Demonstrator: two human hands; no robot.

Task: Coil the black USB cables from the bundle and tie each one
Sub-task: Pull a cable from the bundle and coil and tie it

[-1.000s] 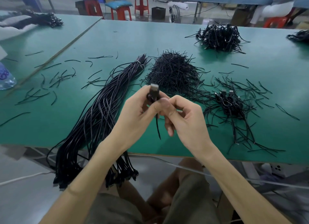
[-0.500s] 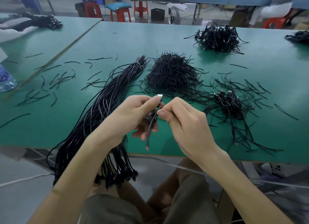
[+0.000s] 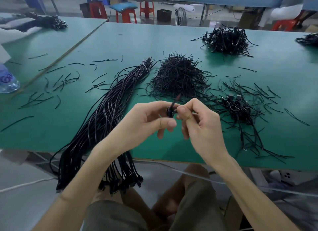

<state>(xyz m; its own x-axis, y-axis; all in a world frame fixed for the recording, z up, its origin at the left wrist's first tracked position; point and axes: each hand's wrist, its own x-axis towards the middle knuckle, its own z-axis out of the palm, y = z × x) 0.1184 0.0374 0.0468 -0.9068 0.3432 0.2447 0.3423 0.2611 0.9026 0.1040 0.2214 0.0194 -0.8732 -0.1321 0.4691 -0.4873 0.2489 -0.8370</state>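
Note:
Both my hands are raised over the near edge of the green table (image 3: 130,41). A small coiled black USB cable (image 3: 170,111) is pinched between my left hand (image 3: 151,118) and my right hand (image 3: 199,125). A thin black tie end (image 3: 176,99) sticks up from the coil, blurred. The long bundle of black USB cables (image 3: 106,117) lies to the left and hangs over the table edge. A heap of black twist ties (image 3: 179,75) sits behind my hands. Several coiled, tied cables (image 3: 237,106) lie to the right.
Another pile of tied cables (image 3: 227,41) sits at the far right of the table. Loose ties (image 3: 56,86) are scattered on the left. A plastic water bottle (image 3: 6,80) stands at the left edge. Red stools (image 3: 125,15) stand beyond the table.
The coil has been turned between my fingers. The tie end that hung down below my hands half a second ago now points up.

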